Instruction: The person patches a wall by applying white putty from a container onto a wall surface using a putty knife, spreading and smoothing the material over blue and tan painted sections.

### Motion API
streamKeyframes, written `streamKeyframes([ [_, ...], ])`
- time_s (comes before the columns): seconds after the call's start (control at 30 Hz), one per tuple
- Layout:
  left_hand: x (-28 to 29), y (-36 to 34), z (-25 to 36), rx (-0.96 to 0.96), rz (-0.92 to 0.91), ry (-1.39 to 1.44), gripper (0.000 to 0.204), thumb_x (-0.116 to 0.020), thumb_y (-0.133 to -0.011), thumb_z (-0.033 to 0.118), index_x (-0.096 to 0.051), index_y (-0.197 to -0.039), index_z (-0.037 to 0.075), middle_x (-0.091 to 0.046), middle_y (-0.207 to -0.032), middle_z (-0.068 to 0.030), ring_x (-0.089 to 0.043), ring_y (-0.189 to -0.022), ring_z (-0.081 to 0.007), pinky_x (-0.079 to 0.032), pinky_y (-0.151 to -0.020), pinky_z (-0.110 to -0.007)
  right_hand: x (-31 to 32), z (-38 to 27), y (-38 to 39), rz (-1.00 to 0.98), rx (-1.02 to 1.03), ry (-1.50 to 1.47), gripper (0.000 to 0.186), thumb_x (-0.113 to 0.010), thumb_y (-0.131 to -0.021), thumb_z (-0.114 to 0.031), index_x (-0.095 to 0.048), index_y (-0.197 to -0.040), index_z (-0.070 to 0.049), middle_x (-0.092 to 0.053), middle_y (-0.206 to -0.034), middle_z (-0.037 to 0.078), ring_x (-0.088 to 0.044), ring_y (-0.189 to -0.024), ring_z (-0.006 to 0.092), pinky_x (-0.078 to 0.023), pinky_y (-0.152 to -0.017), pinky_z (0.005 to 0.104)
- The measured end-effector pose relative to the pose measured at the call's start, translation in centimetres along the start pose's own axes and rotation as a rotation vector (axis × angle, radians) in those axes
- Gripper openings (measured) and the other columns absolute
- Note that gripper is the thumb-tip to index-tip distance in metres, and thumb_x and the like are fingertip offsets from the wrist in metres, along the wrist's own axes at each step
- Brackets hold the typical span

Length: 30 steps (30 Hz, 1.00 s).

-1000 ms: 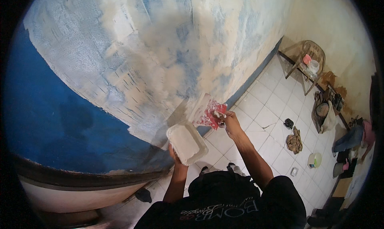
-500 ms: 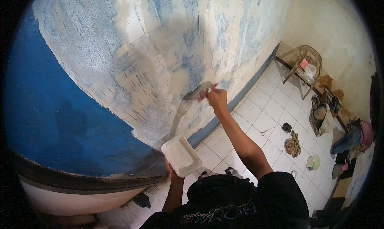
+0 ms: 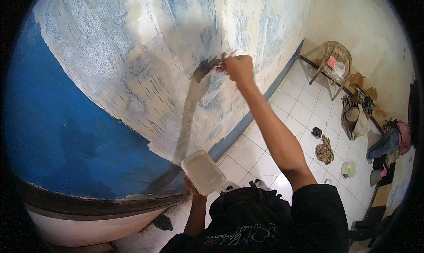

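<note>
My right hand [image 3: 238, 69] grips a scraper [image 3: 221, 63] smeared with white paste; its blade, largely hidden by my fingers and in shadow, is at the patchy white-and-blue wall [image 3: 128, 45]. Below, my left hand [image 3: 190, 186] holds an off-white plastic tray [image 3: 203, 171] of pale paste from beneath, close to where the bare blue lower part [image 3: 75, 142] of the wall curves round. My right forearm stretches across the tiled floor toward the wall.
A chair [image 3: 335, 47] holding pink and white containers stands at the far corner. Sacks [image 3: 357, 125], crumpled cloth [image 3: 323, 153], a black bag [image 3: 316, 132] and a bucket [image 3: 349, 169] lie along the right floor. A person in jeans and pink [image 3: 391, 140] is at far right. A dark-edged ledge [image 3: 88, 215] is lower left.
My right hand has moved from beside the tray up and forward along the wall with the scraper. My left hand still holds the tray, slightly lower in the picture.
</note>
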<state>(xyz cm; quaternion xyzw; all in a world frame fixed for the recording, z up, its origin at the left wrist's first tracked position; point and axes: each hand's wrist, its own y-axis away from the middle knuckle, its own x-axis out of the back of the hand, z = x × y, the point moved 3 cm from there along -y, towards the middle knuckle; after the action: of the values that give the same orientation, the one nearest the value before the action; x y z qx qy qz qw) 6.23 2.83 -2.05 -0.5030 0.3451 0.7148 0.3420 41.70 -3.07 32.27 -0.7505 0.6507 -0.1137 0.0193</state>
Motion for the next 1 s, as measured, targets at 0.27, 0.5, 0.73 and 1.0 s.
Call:
streamKeyframes([
  [0.27, 2.0, 0.5, 1.1, -0.179, 0.022, -0.263, 0.070, -0.055, -0.092, 0.056, -0.044, -0.140, 0.006, -0.057, -0.130, -0.0164, -0.059, -0.116, -0.0318, -0.056, -0.089, -0.049, 4.9, 10.3, 5.1, -0.004, -0.157, -0.156, 0.031, -0.063, -0.085, -0.017, -0.063, -0.061, 0.002, -0.056, -0.055, 0.004, -0.047, -0.047, 0.0124, -0.036, -0.044, 0.0319],
  [0.5, 7.0, 1.3, 2.0, -0.406, 0.028, -0.657, 0.072, -0.049, -0.093, 0.061, -0.043, -0.141, 0.008, -0.056, -0.133, -0.0131, -0.058, -0.118, -0.0302, -0.051, -0.096, -0.049, -0.5, 16.0, 4.1, -0.047, -0.146, -0.012, 0.029, -0.062, -0.079, -0.015, -0.061, -0.059, 0.006, -0.062, -0.057, 0.016, -0.059, -0.050, 0.0215, -0.043, -0.047, 0.0373],
  [0.73, 4.0, 1.6, 1.9, -0.145, 0.041, -0.274, 0.071, -0.048, -0.092, 0.062, -0.046, -0.140, 0.009, -0.056, -0.134, -0.0116, -0.058, -0.118, -0.0312, -0.051, -0.098, -0.051, -3.8, 10.7, -0.2, -0.057, -0.028, 0.039, 0.028, -0.058, -0.070, -0.016, -0.059, -0.055, 0.008, -0.060, -0.053, 0.022, -0.063, -0.051, 0.0322, -0.050, -0.055, 0.0425],
  [1.0, 3.4, 1.9, 1.4, -0.118, 0.045, -0.016, 0.069, -0.054, -0.090, 0.058, -0.046, -0.142, 0.014, -0.055, -0.137, -0.0100, -0.056, -0.121, -0.0332, -0.047, -0.100, -0.054, -3.7, 4.0, -1.6, -0.033, 0.099, -0.143, 0.030, -0.060, -0.079, -0.010, -0.059, -0.054, 0.006, -0.057, -0.050, 0.015, -0.054, -0.040, 0.0194, -0.041, -0.038, 0.0334],
])
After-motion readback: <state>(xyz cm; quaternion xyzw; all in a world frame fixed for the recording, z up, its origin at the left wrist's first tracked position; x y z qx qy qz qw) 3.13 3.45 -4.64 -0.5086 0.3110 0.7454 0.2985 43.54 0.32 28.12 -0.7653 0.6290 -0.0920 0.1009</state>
